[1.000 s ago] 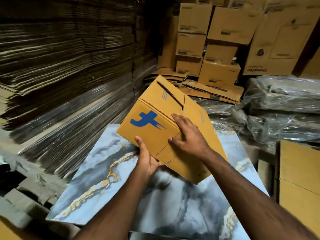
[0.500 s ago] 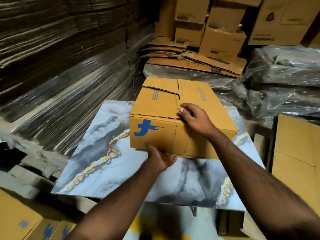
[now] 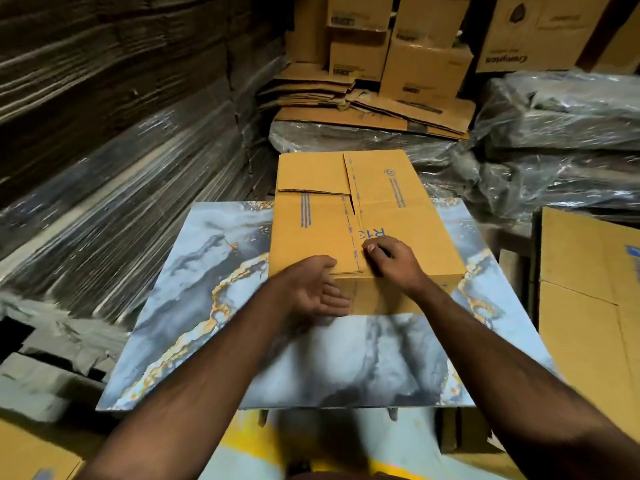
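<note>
We see a cardboard box standing on the marbled tabletop, up against the far edge and about midway between the left and right edges; its top flaps are folded down, with the seam running from the near edge to the far one, and blue print shows on the flaps.

The left hand lies wide, palm up, with its fingers straight against the near wall of the box and its thumb touching the near top edge; it holds nothing.

The right hand rests on the top of the box, just beside the seam and close to the near edge; its fingers are bent with the tips on the flap, and we cannot tell whether they pinch the flap's edge or only press it down. The two hands sit near each other, the seam's near end between them.

Beyond the far edge lie flattened cartons on plastic-wrapped bundles; closed boxes are stacked behind them; tall stacks of flat cardboard fill the left side.
</note>
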Available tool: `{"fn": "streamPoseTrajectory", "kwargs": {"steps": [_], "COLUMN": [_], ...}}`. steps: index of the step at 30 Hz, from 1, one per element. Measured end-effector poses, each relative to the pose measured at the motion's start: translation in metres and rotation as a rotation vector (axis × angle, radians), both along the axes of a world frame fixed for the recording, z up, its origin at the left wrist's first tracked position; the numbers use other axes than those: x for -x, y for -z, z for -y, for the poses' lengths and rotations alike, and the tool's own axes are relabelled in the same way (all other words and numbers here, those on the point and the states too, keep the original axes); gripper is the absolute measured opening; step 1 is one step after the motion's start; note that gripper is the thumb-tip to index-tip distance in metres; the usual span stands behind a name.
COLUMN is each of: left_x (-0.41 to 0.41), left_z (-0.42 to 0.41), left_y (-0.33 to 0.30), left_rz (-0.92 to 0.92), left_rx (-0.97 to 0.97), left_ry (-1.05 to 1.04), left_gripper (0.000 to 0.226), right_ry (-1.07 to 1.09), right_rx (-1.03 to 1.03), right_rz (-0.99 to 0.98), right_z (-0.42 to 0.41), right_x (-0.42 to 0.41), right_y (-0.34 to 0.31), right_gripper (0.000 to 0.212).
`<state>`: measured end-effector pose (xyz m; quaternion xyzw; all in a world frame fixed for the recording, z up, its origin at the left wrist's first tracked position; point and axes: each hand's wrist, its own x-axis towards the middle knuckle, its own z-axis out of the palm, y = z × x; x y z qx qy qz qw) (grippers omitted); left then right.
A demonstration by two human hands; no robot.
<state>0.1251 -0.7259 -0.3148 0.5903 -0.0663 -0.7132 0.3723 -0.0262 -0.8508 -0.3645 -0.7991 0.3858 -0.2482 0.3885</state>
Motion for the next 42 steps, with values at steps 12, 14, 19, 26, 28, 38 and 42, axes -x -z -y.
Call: {"fn": "streamPoseTrajectory", "kwargs": {"steps": [12, 14, 19, 26, 28, 38, 42], "left_x": [-0.015, -0.012, -0.004, -0.003, -0.006, -0.004, -0.020], "left_z": [0.068, 0.084, 0.122, 0.135, 0.139, 0.150, 0.151], "left_y": [0.019, 0.031, 0.046, 0.056, 0.052, 0.031, -0.011], "left_rz": [1.249, 1.453, 1.567, 1.658, 1.599, 1.547, 1.672], "left_rx": [0.369, 0.245, 0.065, -0.120, -0.182, -0.242, -0.121], "left_ry": [0.193, 0.235, 0.319, 0.437, 0.470, 0.592, 0.646], "left_gripper": [0.027, 0.042, 0.096, 0.111, 0.112, 0.103, 0.081], "right_ry": [0.111, 0.069, 0.086, 0.021, 0.156, 0.200, 0.117], "right_rx": [-0.320, -0.350, -0.326, -0.416, -0.343, 0.199, 0.346], "right_rz": [0.230, 0.179, 0.168, 0.136, 0.179, -0.072, -0.104], "right_z": [0.007, 0.019, 0.054, 0.091, 0.101, 0.105, 0.106], "right_x": [0.008, 0.017, 0.017, -0.039, -0.066, -0.082, -0.080], "right_y": [-0.022, -0.021, -0.026, -0.043, -0.034, 0.033, 0.037], "right_gripper": [0.035, 0.026, 0.029, 0.048, 0.036, 0.019, 0.015]}}
